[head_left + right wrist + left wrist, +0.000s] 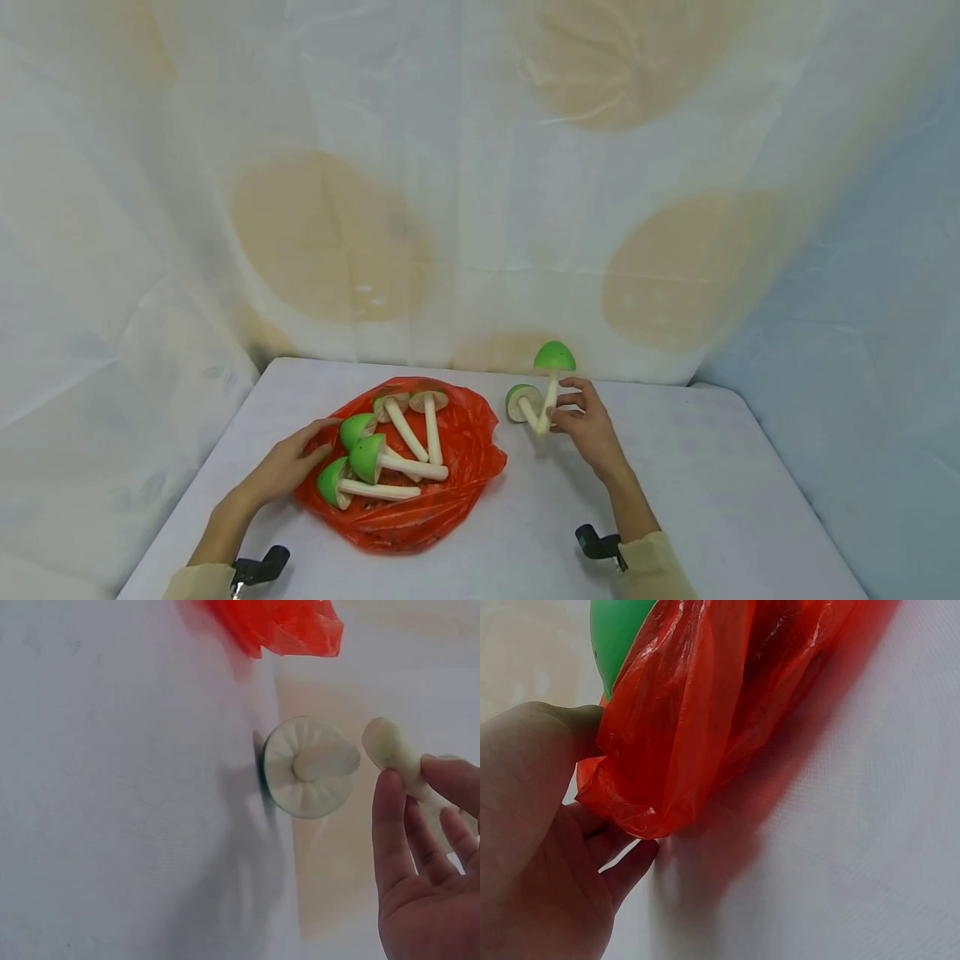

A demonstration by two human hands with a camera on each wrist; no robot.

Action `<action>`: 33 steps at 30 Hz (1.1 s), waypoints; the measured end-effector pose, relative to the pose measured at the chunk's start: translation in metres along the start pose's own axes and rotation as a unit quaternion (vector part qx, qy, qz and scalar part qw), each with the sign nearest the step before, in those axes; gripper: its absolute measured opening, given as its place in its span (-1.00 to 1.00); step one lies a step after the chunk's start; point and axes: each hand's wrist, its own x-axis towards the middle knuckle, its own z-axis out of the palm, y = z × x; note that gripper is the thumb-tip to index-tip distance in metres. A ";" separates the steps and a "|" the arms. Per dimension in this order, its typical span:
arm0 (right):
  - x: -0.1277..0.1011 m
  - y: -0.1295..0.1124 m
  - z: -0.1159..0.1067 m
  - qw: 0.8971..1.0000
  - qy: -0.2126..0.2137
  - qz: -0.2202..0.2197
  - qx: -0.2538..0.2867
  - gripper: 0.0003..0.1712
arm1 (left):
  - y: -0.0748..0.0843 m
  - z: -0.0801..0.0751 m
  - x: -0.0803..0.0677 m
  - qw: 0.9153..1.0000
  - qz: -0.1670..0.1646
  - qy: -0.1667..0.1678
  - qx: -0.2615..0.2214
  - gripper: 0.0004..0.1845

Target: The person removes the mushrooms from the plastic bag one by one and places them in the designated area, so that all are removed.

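Right now the right hand (588, 425) is pinching a toy mushroom (553, 371) by the lower part of its pale stem, fingers (394, 825) clamped on it, so the green cap is pointing up and the stem's long axis is standing nearly upright, leaning slightly right, above the surface (712, 492). A second mushroom (522, 403) is lying just beside it on the surface, gilled underside facing the wrist camera. Further left, the left hand (288, 467) is gripping the edge of the red plastic bag (457, 467), fingers curled on the film, probably steadying it. Five more mushrooms (375, 462) are lying on the bag, stems mostly pointing right.
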 end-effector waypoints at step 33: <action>-0.005 0.063 0.001 0.993 0.078 0.046 -0.073 -0.34 | 0.000 0.002 0.000 1.000 -0.004 -0.006 -0.004 -0.53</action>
